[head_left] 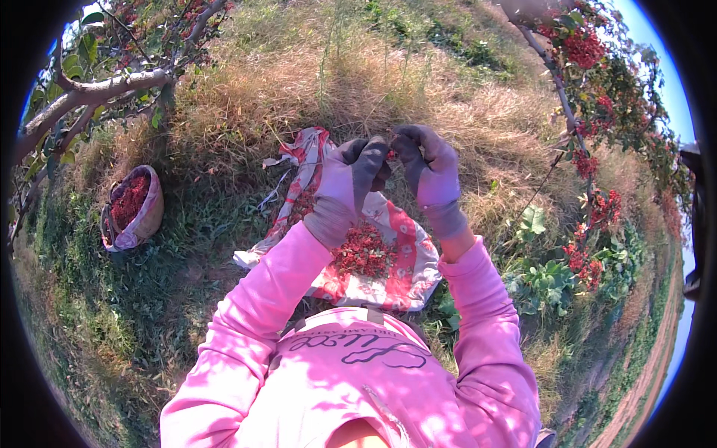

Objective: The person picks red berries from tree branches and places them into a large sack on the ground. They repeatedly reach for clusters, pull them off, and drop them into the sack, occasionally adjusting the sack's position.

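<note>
Both of my hands wear purple gloves with dark grey fingers, raised in front of my chest. A small cluster of red berries point(391, 154) shows between their fingertips. My right hand point(430, 162) pinches it with thumb and forefinger. My left hand point(358, 173) has its fingers curled right beside the cluster; whether it grips a part of it is hidden. Below the hands, a red and white patterned cloth point(404, 283) is spread on the ground. On it lies a heap of picked red berry clusters point(364, 251), partly covered by my left wrist.
At the left, a lined basket point(152, 215) full of red berries point(131, 203) stands tilted on the grass. A thick tree branch point(112, 87) reaches in at upper left. Berry-laden branches point(585, 162) hang at the right. Dry grass point(257, 95) covers the ground ahead.
</note>
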The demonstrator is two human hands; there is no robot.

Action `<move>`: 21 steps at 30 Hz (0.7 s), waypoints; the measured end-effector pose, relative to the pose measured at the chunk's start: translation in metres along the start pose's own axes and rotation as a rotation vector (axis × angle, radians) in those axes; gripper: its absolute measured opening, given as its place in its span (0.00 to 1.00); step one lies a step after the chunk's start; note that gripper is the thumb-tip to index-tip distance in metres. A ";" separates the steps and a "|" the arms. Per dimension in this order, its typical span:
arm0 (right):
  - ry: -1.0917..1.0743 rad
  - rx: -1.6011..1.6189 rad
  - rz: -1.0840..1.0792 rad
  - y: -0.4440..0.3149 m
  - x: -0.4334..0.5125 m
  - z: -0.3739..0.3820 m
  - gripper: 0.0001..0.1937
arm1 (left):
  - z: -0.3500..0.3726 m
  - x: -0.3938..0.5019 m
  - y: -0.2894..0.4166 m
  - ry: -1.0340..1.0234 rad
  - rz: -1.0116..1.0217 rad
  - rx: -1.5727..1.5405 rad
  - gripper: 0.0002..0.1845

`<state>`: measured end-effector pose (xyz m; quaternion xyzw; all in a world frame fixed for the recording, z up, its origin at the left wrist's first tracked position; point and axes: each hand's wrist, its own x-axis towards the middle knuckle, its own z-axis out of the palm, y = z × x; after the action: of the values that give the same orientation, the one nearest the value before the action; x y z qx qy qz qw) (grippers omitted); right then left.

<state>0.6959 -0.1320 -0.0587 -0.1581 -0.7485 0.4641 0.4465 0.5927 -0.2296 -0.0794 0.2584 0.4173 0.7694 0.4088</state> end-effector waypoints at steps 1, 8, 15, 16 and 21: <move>0.052 0.133 0.144 0.004 -0.004 0.002 0.04 | -0.006 0.000 -0.003 -0.023 0.016 -0.005 0.10; -0.098 0.567 0.352 0.000 -0.029 -0.006 0.09 | -0.018 -0.005 -0.019 -0.122 -0.319 -0.354 0.09; -0.189 0.584 0.418 0.011 -0.051 -0.016 0.11 | -0.026 -0.010 -0.019 -0.202 -0.660 -0.519 0.13; -0.182 0.528 0.419 0.012 -0.054 -0.013 0.11 | -0.028 -0.011 -0.024 -0.197 -0.650 -0.517 0.13; -0.242 0.273 0.332 0.014 -0.063 -0.015 0.11 | -0.031 -0.025 -0.036 -0.231 -0.575 -0.469 0.14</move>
<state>0.7404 -0.1578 -0.1005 -0.1604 -0.6907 0.6434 0.2885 0.5978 -0.2526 -0.1274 0.1153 0.2366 0.6637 0.7001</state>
